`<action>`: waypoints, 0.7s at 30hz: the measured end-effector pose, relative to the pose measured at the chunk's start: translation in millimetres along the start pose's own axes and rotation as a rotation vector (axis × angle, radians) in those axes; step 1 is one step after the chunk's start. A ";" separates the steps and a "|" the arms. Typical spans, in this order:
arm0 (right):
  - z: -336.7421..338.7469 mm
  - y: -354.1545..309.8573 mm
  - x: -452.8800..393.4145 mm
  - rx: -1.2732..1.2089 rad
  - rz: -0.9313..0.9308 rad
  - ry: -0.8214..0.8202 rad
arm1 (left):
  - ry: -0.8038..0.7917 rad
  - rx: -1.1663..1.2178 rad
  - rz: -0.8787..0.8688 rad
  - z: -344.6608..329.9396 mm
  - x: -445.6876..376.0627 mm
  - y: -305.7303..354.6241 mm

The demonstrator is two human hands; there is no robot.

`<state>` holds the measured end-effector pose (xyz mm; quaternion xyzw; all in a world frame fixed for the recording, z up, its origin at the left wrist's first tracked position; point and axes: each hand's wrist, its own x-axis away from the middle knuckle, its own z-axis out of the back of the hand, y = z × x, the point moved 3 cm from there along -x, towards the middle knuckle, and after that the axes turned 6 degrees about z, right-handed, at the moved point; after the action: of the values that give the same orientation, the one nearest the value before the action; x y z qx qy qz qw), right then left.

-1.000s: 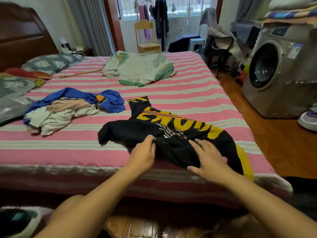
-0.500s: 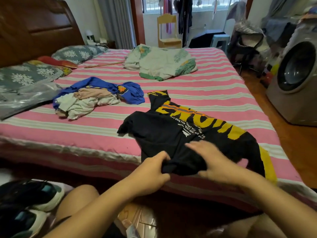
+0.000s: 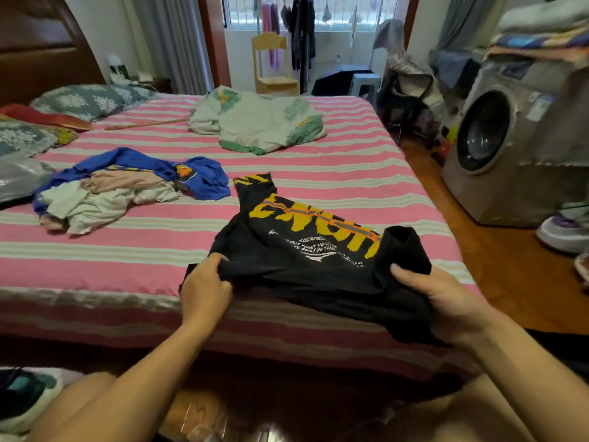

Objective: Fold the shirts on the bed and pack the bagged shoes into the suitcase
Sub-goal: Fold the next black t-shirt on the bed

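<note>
Pink-and-cream stripes cover the bed (image 3: 350,173), and the black shirt (image 3: 306,260) with yellow lettering lies at its near edge, right in front of the person. Its long axis runs from the sleeve up at the far left down toward the near right, where the cloth is bunched and doubled over. Further left sits a heap of unfolded shirts (image 3: 127,186), blue on top, waiting their turn.

The right hand (image 3: 446,301) grips the bunched near-right end, fingers curled under the fabric. The left hand (image 3: 204,291) pinches the near-left edge, closed tight on the cloth. Both are about equally near, so the fold looks set to go away from the person.

A second ago the hands lay flatter and closer together on the shirt; now they're spread apart and lifting its edge.
</note>
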<state>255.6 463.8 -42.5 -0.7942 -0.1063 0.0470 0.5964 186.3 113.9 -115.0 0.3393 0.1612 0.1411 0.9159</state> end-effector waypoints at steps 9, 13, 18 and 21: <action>44.4 10.9 -67.6 0.175 0.097 0.679 | -0.060 -0.688 -0.911 26.7 1.8 6.7; 70.1 -5.7 -75.2 0.430 0.190 0.743 | -0.027 -0.544 -0.745 48.8 -8.9 -2.1; 45.3 3.2 -47.8 0.813 -0.426 -0.186 | -0.728 -0.556 -0.184 63.5 -12.5 -23.6; 35.4 31.2 -30.4 0.907 -0.895 -0.717 | -1.026 -0.880 -0.131 61.1 -10.1 -34.1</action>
<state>222.4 481.8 -84.0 -0.2853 -0.5794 0.0951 0.7575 206.0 50.1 -91.9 -0.0515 -0.3461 -0.0410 0.9359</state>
